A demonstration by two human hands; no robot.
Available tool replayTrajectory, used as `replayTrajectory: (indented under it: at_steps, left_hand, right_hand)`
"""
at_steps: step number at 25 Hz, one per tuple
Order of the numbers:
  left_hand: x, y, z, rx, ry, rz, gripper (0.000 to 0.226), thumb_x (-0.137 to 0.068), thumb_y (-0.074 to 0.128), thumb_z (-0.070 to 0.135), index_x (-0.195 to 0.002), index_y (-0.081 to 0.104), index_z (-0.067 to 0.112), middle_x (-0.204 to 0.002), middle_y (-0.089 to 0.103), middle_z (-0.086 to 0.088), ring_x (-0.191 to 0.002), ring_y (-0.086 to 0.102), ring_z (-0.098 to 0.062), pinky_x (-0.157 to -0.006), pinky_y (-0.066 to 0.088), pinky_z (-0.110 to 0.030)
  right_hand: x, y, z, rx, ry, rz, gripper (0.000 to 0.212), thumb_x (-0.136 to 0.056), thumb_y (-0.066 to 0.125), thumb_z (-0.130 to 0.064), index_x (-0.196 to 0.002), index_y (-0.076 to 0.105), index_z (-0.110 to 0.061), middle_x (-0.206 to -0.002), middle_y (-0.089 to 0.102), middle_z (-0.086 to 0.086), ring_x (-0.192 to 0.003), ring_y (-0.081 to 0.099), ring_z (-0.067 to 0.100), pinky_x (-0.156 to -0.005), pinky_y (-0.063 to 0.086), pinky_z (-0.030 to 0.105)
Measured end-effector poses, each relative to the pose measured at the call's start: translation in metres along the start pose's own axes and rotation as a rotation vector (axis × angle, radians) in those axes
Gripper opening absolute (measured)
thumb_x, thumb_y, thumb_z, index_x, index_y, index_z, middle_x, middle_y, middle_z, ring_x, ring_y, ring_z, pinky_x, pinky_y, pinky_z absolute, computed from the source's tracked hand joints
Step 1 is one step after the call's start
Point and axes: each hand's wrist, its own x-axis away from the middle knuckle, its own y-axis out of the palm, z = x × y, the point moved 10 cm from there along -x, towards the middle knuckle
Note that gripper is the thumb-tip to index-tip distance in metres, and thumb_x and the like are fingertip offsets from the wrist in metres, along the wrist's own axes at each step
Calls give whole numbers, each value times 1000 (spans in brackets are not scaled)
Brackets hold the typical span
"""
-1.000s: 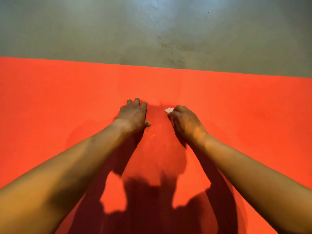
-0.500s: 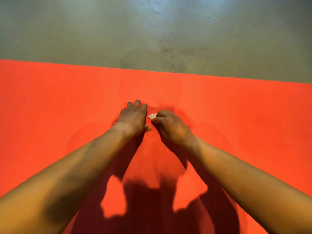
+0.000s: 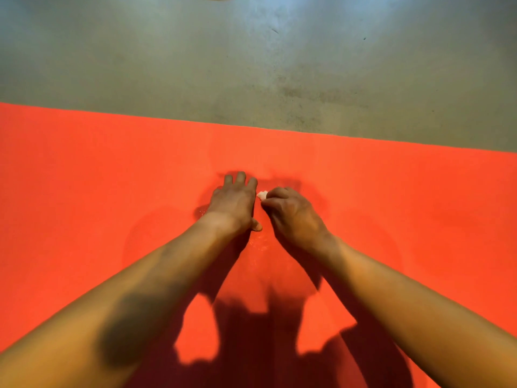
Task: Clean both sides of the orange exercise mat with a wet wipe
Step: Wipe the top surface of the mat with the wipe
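Grey concrete floor (image 3: 251, 65); orange exercise mat (image 3: 84, 191) lying flat on it.

No legible text or markings

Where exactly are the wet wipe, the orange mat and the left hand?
wet wipe (image 3: 261, 194), head view, white tip showing.
orange mat (image 3: 98, 175), head view, bare surface.
left hand (image 3: 233, 201), head view, back of hand.

The exercise mat (image 3: 112, 191) fills the lower frame, floor (image 3: 251, 65) above; both hands rest mid-mat, wet wipe (image 3: 261, 195) between them.
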Motion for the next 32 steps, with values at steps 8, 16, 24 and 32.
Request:
replayTrajectory:
  at_steps: [8, 16, 24, 32]
  left_hand:
    - [3, 0, -2, 13, -12, 27, 89, -64, 88, 54, -130, 41, 16, -135, 40, -7, -127, 37, -32, -93, 44, -45]
    - [4, 1, -3, 14, -3, 53, 86, -67, 85, 57, -129, 41, 17, -136, 40, -7, -127, 37, -32, -94, 42, -46]
    - [-5, -3, -1, -19, -15, -35, 94, -58, 90, 55, -129, 41, 19, -134, 38, -7, -128, 36, -33, -97, 42, -50]
    - [-52, -43, 14, -26, -39, 90, 92, -64, 74, 74, -131, 49, 17, -140, 42, -11, -129, 42, -34, -100, 43, -47]
  right_hand:
    - [-34, -35, 91, 27, 366, 201, 21, -89, 55, -12, -89, 76, -12, -88, 65, 8, -84, 63, 34, -73, 51, 42]
    - [-37, -11, 38, 125, -20, -12, 28, -95, 45, -22, -93, 72, -18, -88, 61, 6, -81, 55, 30, -72, 46, 42]
    - [-30, 7, 14, 60, 46, -29, 18, -94, 52, -15, -94, 70, -18, -88, 59, 1, -84, 54, 26, -74, 46, 45]
    - [-49, -54, 140, 107, 384, 138, 30, -93, 45, -20, -89, 72, -9, -90, 61, 10, -85, 58, 34, -70, 45, 38]
